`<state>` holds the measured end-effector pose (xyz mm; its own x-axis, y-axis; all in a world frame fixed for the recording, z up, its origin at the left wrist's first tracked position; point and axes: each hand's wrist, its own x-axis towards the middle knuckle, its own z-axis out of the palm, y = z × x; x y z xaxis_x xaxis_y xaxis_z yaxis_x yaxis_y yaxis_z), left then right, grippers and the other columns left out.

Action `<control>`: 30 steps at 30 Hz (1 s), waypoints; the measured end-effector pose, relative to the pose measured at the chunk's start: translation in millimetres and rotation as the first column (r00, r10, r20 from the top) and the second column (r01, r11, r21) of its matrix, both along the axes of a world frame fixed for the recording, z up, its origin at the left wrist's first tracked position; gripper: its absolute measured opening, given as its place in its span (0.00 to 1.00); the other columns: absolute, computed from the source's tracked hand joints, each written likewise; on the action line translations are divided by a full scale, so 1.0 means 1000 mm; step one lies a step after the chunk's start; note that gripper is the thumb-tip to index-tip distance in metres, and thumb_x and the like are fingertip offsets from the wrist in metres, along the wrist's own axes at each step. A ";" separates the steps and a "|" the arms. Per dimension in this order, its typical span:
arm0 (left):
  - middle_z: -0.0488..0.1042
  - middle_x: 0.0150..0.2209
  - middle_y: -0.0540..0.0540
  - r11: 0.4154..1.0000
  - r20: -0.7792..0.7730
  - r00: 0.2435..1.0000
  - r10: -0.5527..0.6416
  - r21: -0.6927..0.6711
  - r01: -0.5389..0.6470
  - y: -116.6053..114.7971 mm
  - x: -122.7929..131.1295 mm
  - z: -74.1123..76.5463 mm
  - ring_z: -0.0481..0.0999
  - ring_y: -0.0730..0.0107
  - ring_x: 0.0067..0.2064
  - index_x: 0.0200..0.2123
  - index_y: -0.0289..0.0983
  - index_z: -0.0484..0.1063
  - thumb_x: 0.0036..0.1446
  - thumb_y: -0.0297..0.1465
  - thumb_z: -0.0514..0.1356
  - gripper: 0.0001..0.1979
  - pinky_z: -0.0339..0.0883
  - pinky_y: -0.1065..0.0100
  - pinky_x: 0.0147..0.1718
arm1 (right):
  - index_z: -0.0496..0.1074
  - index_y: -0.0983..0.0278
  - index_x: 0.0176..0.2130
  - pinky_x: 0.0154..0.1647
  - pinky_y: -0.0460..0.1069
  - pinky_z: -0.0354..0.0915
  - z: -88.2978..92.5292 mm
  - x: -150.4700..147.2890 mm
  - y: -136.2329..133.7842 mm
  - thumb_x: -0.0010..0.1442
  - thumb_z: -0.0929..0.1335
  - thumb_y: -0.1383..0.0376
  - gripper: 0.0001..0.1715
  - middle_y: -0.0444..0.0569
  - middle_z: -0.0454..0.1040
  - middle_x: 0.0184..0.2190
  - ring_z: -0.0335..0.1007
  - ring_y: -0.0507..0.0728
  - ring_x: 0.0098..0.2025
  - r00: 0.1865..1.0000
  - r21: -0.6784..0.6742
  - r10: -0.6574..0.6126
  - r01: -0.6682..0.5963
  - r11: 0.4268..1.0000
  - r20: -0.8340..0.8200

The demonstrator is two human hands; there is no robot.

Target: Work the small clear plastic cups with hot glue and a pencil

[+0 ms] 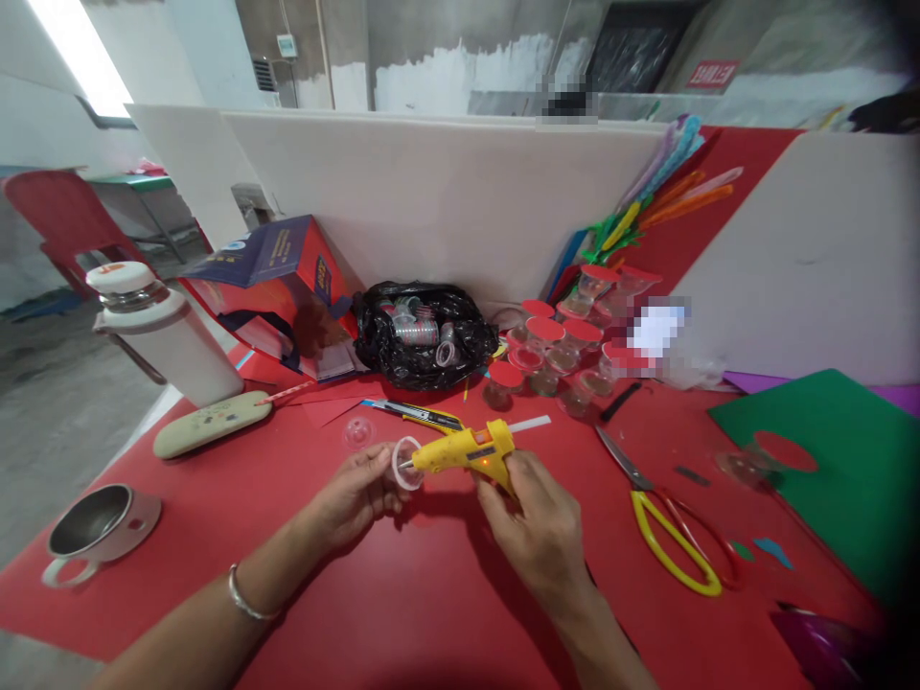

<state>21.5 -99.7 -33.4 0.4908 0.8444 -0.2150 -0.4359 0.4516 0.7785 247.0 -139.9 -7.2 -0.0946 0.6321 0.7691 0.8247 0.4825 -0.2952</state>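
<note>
My left hand pinches a small clear plastic cup, tilted so that its round rim faces to the right. In my right hand is a yellow hot glue gun, fingers wrapped round its handle. The gun's metal nozzle points left and meets the cup at its rim or just inside; which of the two I cannot tell. A white glue stick juts from the back of the gun, and a small orange light glows on its side. Behind the cup, a clear plastic lid-like piece lies on the red tabletop.
Scissors lie at right near a green sheet. Red-topped cups cluster behind my right hand. A black bag holds clear cups. A utility knife lies before it. A mug, glasses case and flask stand left.
</note>
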 end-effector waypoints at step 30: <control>0.76 0.32 0.43 0.998 -0.020 0.998 0.060 0.035 -0.060 0.002 -0.003 0.009 0.72 0.72 0.25 0.45 0.33 0.74 0.53 0.45 0.69 0.24 0.71 0.71 0.21 | 0.70 0.64 0.42 0.29 0.48 0.65 -0.003 -0.002 -0.002 0.69 0.64 0.65 0.05 0.49 0.72 0.30 0.69 0.55 0.29 1.000 -0.006 0.001 -0.001 1.000 -0.014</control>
<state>18.3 -98.0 -24.2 0.4346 0.8793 -0.1948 -0.4449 0.3977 0.8024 245.1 -141.5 -9.7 -0.0849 0.6367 0.7664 0.8200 0.4816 -0.3092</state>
